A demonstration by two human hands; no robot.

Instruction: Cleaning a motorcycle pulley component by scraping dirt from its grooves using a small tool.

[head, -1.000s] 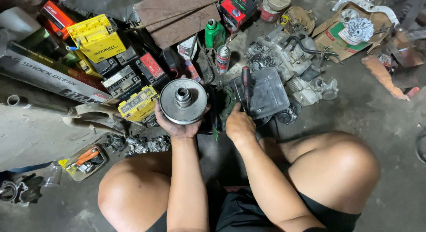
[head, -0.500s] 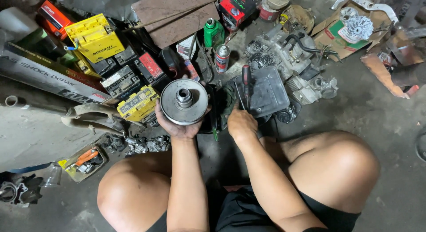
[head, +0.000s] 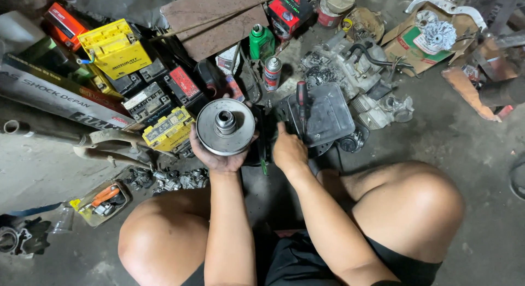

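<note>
Squatting on the concrete floor (head: 481, 171), you have the engine block (head: 355, 78) as your landmark, lying up and to the right of your hands. Largest beside it is the flat brown board (head: 219, 18), well to its left, with the long white printed box (head: 54, 97) further left still. A yellow battery (head: 115, 48) sits far left of the engine, and a black battery with a red label (head: 180, 83) lies between that and the engine. Just below and left of the engine rests the grey plastic cover (head: 328, 116), a red-handled screwdriver (head: 301, 94) lying across it.

Your left hand (head: 219, 157) cups the round metal pulley (head: 225, 126) from beneath, fingers curled up round its rim, so the disc faces you, left of the engine and near the cover. Your right hand (head: 289, 150) rests against the cover's lower left edge, fingers reaching forward; you cannot tell whether it grips anything. A green bottle (head: 261, 41) and a small spray can (head: 272, 73) stand just left of the engine
</note>
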